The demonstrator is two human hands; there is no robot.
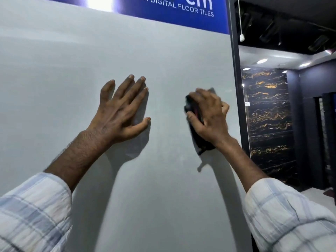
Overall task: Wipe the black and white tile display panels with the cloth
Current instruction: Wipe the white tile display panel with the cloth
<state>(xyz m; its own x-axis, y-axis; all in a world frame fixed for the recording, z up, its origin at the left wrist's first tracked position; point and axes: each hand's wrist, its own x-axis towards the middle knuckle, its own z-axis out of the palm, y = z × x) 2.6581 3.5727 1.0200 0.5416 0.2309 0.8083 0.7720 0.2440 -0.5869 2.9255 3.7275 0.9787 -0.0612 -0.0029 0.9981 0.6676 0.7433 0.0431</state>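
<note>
A person in a tile showroom stands close against a pale tile panel (72,70) with both arms raised to it. The left hand (120,110) lies flat on the panel's middle, fingers straight and spread wide, thumb out to the side, holding nothing. The right hand (209,115) presses a dark cloth (200,140) to the surface near the panel's right edge; its thumb and curled fingers grip the bunched fabric, whose loose end hangs below the wrist. The hands are well apart. Checked sleeves (32,211) are pushed back on both forearms. A blue sign (181,13) reading "DIGITAL FLOOR TILES" runs along the panel's top edge. Past the dark frame post (235,70) at the right edge, a black tile panel (269,115) veined with gold stands under ceiling lights (261,61).
</note>
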